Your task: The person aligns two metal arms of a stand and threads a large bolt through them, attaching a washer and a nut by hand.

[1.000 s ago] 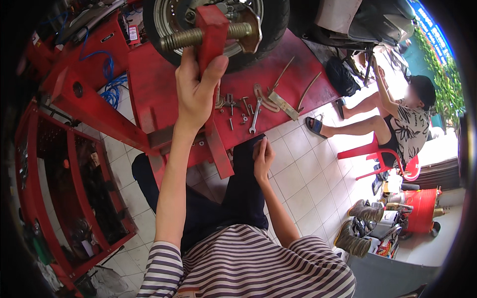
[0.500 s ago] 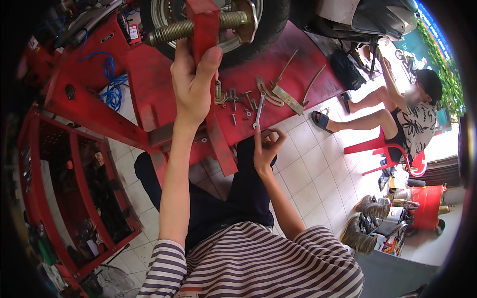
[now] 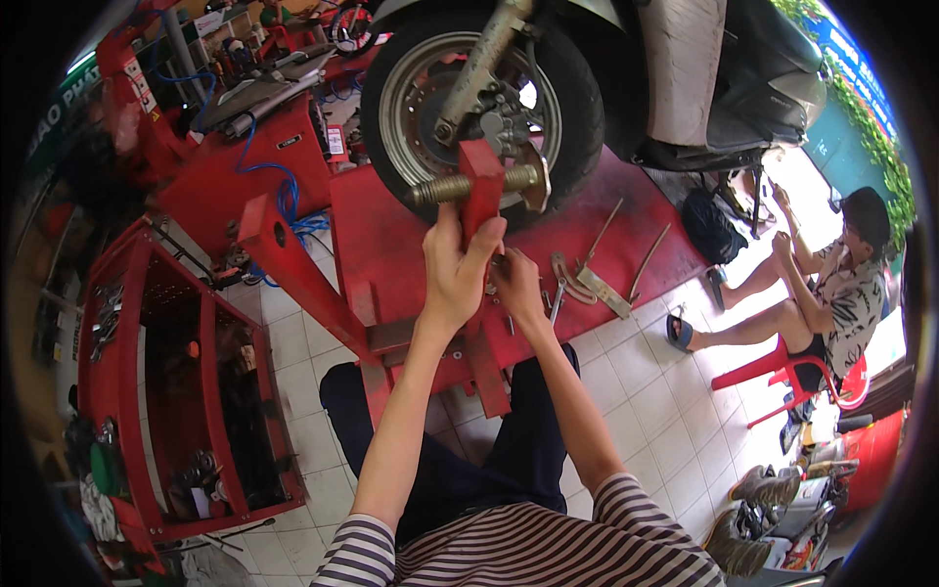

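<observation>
My left hand is wrapped round a red metal upright of the wheel clamp, its thumb on the right side. Through the top of that upright runs a thick threaded screw, close to the scooter's front wheel. Just right of the upright, my right hand has its fingers curled together over the red platform; anything in them is hidden. A combination wrench lies beside that hand, next to a curved slotted bracket. The small bolts are mostly covered by my hands.
A scooter stands on the platform. On the left is a red tool cart, with a blue hose behind it. At right a person sits on a red plastic chair. Boots stand lower right.
My right hand has left the wrench and moved left to beside the red upright, fingers now curled together. My left hand keeps its hold. The view has tilted up, showing more of the scooter.
</observation>
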`<state>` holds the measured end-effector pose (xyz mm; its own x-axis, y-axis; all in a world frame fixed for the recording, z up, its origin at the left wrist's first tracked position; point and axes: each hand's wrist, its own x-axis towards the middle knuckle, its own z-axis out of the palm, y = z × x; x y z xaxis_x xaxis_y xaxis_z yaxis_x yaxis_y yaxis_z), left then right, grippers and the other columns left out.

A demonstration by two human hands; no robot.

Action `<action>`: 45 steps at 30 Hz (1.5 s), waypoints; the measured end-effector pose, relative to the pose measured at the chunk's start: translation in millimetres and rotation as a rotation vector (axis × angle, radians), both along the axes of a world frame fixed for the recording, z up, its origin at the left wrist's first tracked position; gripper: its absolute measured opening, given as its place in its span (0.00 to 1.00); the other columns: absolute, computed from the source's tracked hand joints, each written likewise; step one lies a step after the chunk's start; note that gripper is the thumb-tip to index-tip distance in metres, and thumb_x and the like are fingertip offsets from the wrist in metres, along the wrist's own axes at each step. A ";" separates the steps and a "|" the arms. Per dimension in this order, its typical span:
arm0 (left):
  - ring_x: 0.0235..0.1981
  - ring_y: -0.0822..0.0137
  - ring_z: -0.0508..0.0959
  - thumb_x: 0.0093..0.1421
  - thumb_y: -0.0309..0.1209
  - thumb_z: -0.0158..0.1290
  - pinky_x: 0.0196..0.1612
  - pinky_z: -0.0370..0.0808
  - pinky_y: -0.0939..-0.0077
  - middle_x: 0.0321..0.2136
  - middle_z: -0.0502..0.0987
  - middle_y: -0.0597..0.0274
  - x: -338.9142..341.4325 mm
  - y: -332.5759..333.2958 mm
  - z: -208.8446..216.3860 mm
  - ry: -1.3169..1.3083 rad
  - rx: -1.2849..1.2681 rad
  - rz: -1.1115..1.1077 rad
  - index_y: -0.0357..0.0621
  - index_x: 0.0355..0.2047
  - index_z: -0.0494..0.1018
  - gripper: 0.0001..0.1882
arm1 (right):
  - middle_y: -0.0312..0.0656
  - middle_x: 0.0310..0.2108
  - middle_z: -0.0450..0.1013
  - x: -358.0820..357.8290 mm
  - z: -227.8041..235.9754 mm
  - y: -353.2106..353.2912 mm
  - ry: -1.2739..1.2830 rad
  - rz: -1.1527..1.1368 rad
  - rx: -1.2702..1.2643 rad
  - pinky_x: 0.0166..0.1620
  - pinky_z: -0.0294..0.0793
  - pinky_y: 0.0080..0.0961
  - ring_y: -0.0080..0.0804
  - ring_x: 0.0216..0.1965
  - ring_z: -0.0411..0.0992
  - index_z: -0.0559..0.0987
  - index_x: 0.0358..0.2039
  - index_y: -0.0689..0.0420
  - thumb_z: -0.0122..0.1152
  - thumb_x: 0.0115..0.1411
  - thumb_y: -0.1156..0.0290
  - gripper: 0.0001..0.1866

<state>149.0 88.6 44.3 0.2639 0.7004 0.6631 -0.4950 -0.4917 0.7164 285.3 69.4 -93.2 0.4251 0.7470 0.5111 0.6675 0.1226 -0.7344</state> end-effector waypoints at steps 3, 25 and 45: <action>0.41 0.65 0.74 0.64 0.41 0.56 0.49 0.70 0.68 0.41 0.72 0.54 -15.9 -12.4 11.4 0.309 0.086 0.224 0.34 0.54 0.61 0.28 | 0.49 0.34 0.77 -3.7 9.4 -32.1 0.092 -0.140 0.075 0.38 0.76 0.32 0.42 0.34 0.78 0.80 0.39 0.63 0.67 0.58 0.72 0.10; 0.24 0.75 0.68 0.70 0.52 0.43 0.28 0.64 0.81 0.31 0.73 0.57 -169.7 -123.3 10.8 0.332 -0.430 -0.193 0.34 0.56 0.60 0.31 | 0.53 0.49 0.69 -119.2 153.5 -130.8 0.909 0.870 0.070 0.30 0.73 0.19 0.23 0.26 0.71 0.67 0.53 0.69 0.62 0.64 0.70 0.22; 0.12 0.77 0.54 0.70 0.59 0.29 0.17 0.53 0.79 0.17 0.57 0.71 -226.8 -66.8 45.0 -0.180 -0.551 0.424 0.45 0.41 0.66 0.30 | 0.56 0.25 0.76 -92.1 288.3 -16.1 -0.460 0.341 0.090 0.38 0.72 0.48 0.58 0.33 0.75 0.77 0.41 0.61 0.52 0.68 0.59 0.17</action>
<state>-77.8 21.8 89.3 -0.1853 0.9640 0.1910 -0.4751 -0.2580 0.8412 193.2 53.3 195.0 -0.1132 0.7481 0.6538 0.8277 0.4351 -0.3545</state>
